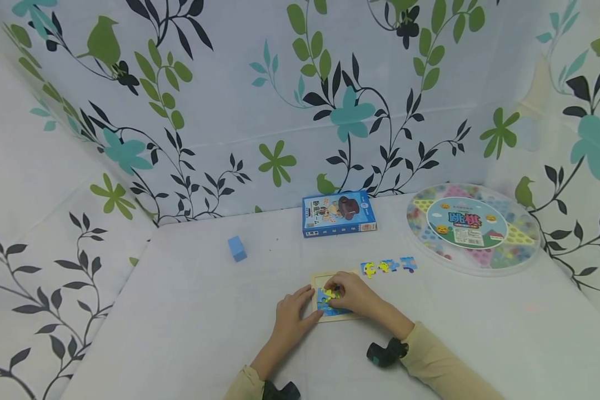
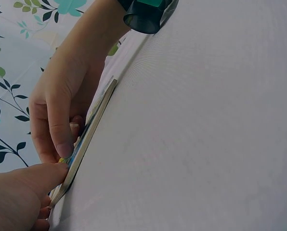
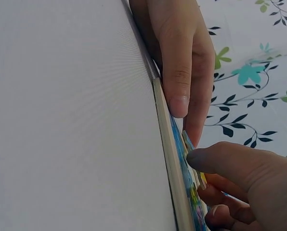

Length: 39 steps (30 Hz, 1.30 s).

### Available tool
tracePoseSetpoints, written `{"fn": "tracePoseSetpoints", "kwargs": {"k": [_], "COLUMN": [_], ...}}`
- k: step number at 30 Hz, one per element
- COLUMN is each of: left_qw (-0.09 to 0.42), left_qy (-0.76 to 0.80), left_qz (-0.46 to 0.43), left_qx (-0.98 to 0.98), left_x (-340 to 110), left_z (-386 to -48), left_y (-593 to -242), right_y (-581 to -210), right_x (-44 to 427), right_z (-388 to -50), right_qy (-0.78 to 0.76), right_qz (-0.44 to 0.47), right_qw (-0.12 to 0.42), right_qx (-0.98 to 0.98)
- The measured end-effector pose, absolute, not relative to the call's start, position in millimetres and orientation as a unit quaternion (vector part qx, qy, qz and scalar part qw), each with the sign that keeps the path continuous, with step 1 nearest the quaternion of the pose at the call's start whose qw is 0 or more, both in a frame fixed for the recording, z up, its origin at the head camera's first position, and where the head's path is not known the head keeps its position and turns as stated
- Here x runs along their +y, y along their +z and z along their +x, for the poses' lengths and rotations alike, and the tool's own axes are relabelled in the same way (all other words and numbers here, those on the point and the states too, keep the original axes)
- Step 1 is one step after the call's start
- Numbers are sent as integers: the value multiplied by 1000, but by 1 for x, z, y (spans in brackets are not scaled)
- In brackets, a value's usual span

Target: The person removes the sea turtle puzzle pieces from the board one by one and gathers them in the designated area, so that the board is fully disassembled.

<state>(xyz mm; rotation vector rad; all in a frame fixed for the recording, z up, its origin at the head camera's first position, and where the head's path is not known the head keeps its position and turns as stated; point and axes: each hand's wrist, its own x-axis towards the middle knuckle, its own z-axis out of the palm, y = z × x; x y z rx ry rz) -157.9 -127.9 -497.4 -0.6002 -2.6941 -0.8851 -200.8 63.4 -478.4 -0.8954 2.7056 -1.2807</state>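
A wooden puzzle frame (image 1: 336,318) lies on the white table, with blue and yellow pieces in its lower part. My right hand (image 1: 352,294) pinches a yellow-and-blue puzzle piece (image 3: 201,179) over the frame, tilted in the right wrist view. On the frame's left side rests my left hand (image 1: 291,318), thumb at the lower left corner and fingers along the edge. The left wrist view shows the left hand (image 2: 18,195) beside the frame (image 2: 93,130) and the right hand (image 2: 61,103) above it. Several loose pieces (image 1: 408,264) lie beyond the frame, to the right.
A blue block (image 1: 237,248) sits at the back left. The blue game box (image 1: 339,214) lies near the table's back edge, and a large round board-game package (image 1: 472,229) is at the back right. Patterned cloth (image 1: 220,111) hangs behind the table.
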Motion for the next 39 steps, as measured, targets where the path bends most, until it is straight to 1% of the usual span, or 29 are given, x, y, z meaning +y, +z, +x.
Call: {"fn": "tracePoseSetpoints", "kwargs": {"k": [5, 19, 29, 33, 39], "left_qw": [126, 112, 105, 96, 82], "left_qy": [-302, -303, -317, -323, -328], "left_qz": [-207, -199, -190, -186, -179], "left_qx": [-922, -925, -923, -923, -924], "left_x": [-128, -128, -127, -127, -126], "left_z": [-158, -158, -159, -159, -157], "left_y": [-498, -498, -498, -498, -494], "right_y": [-479, -474, -466, -460, -454], "right_x": [65, 72, 79, 85, 100], "right_z": [-202, -205, -206, -206, -205], "right_qy": [-420, -412, -417, -419, -413], "right_qz": [-295, -350, -338, -332, -338], "right_qw": [12, 39, 34, 18, -29], "right_qx": [858, 840, 843, 845, 845]}}
